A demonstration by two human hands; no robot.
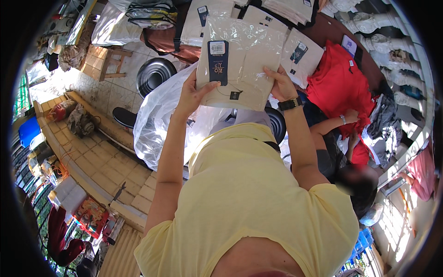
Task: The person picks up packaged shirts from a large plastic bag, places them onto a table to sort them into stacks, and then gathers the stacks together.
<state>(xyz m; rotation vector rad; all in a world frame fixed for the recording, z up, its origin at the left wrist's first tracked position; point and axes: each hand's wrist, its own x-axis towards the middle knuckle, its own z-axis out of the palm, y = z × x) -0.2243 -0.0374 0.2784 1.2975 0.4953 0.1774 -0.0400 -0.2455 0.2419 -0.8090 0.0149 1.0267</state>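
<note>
Between my two hands is a folded cream garment in a clear plastic bag (251, 60), held up in front of me. A dark blue hang tag with a white label (218, 62) shows on its left part, and a small black square patch (235, 95) sits low on it. My left hand (196, 94) grips the lower left edge, thumb on the front. At the right edge, my right hand (280, 84) pinches the bag, a dark watch on that wrist. Behind it, more bagged cream garments (302, 57) lie on the dark table.
A crumpled clear plastic sheet (154, 122) lies below my left forearm. To the right, a co-worker's hand (351, 116) rests on red cloth (339, 87). A round black stool (156, 76) and a wooden stool (108, 62) stand on the left. Along that side runs a tiled ledge (99, 154).
</note>
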